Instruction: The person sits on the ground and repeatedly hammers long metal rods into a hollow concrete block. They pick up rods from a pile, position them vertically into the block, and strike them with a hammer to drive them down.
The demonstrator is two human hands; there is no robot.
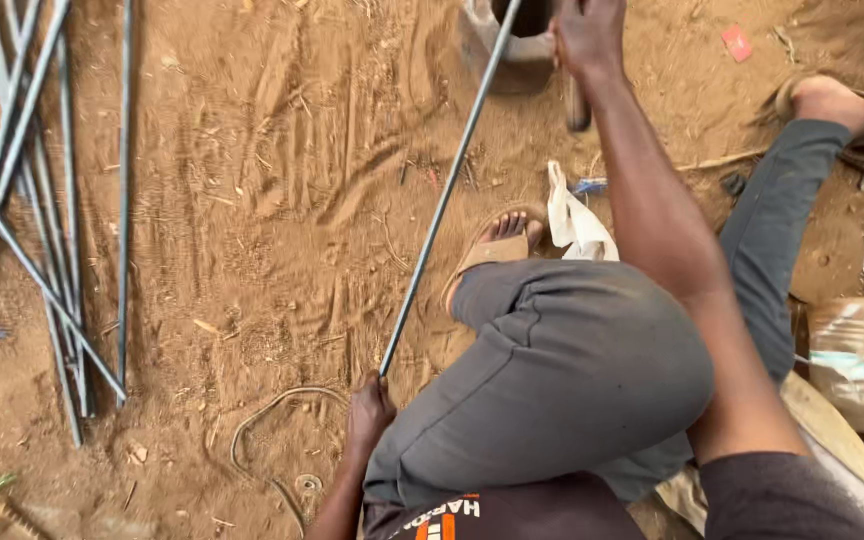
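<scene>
Right now we have the left hand (370, 412) closed around the near end of a long steel rod (447, 190), down by our left knee. The rod runs up and away across the sandy ground (252, 200) to a grey block with a round hole (512, 45) at the top of the view, and its far end sits at that hole. Our right hand (588, 35) is up there too, fist shut on a dark handle (578, 105) that hangs below the fingers; what kind of tool it belongs to we cannot tell.

We judge the rod stiff but springy over such a length: thin, hard, fairly light for one hand, apt to whip or sag if held only at the tip. Its dull surface should give decent grip, though dust may make it slide. Holding the near end gives us leverage and steering; a hold closer to the block would steady it more.

Off to our left lies a loose bundle of similar rods (32, 220), well apart. A white rag (574, 222) lies just beside our sandalled foot (497, 240).
</scene>
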